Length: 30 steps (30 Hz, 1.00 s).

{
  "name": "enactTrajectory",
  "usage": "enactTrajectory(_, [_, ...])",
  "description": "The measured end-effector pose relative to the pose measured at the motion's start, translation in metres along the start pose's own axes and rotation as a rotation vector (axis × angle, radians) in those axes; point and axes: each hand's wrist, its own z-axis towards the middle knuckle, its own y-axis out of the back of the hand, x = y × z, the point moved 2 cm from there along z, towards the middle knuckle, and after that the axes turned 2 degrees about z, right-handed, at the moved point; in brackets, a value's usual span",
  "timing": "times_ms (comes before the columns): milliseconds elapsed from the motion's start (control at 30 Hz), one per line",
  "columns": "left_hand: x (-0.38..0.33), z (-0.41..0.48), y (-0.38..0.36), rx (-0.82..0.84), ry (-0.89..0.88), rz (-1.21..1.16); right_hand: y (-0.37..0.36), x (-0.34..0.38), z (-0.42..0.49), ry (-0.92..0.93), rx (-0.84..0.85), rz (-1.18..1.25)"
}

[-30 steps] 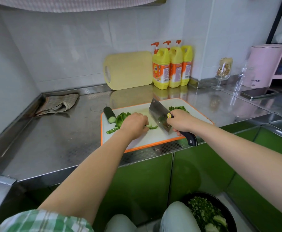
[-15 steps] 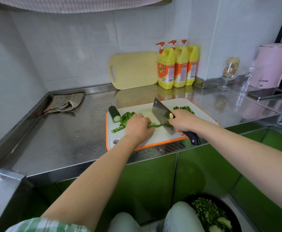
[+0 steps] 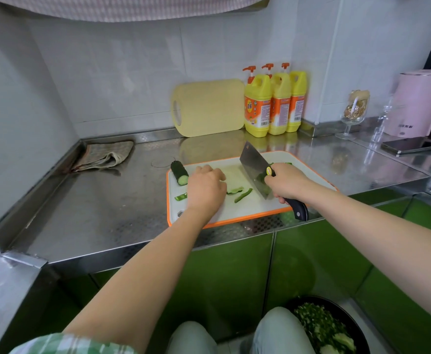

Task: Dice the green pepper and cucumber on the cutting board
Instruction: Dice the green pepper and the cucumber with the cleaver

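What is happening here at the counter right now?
Someone is cutting vegetables on a cutting board. The right hand grips a cleaver over the board. The left hand rests on the board, fingers curled. A few green pepper strips lie between the hands; a cucumber piece lies at the board's left edge.

Soft, even daylight fills the scene, bright but not harsh. It probably comes from the right, where the pale pink plastic kettle (image 3: 418,103) looks washed out. The brushed stainless-steel surface (image 3: 102,200) shows broad dull glare and mirrors the three yellow detergent bottles (image 3: 273,106). Shadows on the white, orange-rimmed cutting board (image 3: 247,210) are faint. Wide-angle distortion bows the white tiled wall (image 3: 119,72) at the edges, and the bottom corners are soft.
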Motion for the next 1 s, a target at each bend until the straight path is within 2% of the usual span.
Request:
enactTrajectory(67, [0.011, -0.003, 0.011, -0.018, 0.13, 0.142, -0.003, 0.004, 0.001, 0.009, -0.003, 0.02])
enactTrajectory(133, [0.026, -0.01, 0.018, 0.053, 0.27, 0.317, -0.008, 0.008, 0.001, 0.015, 0.011, 0.043])
enactTrajectory(200, [0.039, -0.018, 0.021, 0.136, 0.375, 0.386, -0.014, 0.013, 0.0, 0.02, 0.026, 0.067])
enactTrajectory(267, [0.048, -0.025, 0.02, 0.209, 0.395, 0.391, -0.019, 0.018, 0.0, 0.026, 0.034, 0.072])
enactTrajectory(400, [0.056, -0.027, 0.02, 0.219, 0.382, 0.256, -0.024, 0.023, -0.003, 0.021, 0.044, 0.092])
enactTrajectory(600, [0.049, -0.023, 0.028, 0.029, 0.405, -0.23, -0.016, 0.019, -0.007, 0.013, 0.011, 0.117])
enactTrajectory(733, [0.02, -0.013, 0.025, 0.047, 0.397, -0.478, -0.008, 0.014, -0.008, 0.004, -0.024, 0.143])
enactTrajectory(833, [0.002, -0.001, 0.009, 0.126, 0.41, -0.483, -0.003, 0.006, -0.009, -0.009, -0.031, 0.14])
enactTrajectory(1000, [-0.017, 0.02, -0.009, 0.164, 0.356, -0.266, 0.002, -0.007, -0.011, -0.023, 0.001, 0.094])
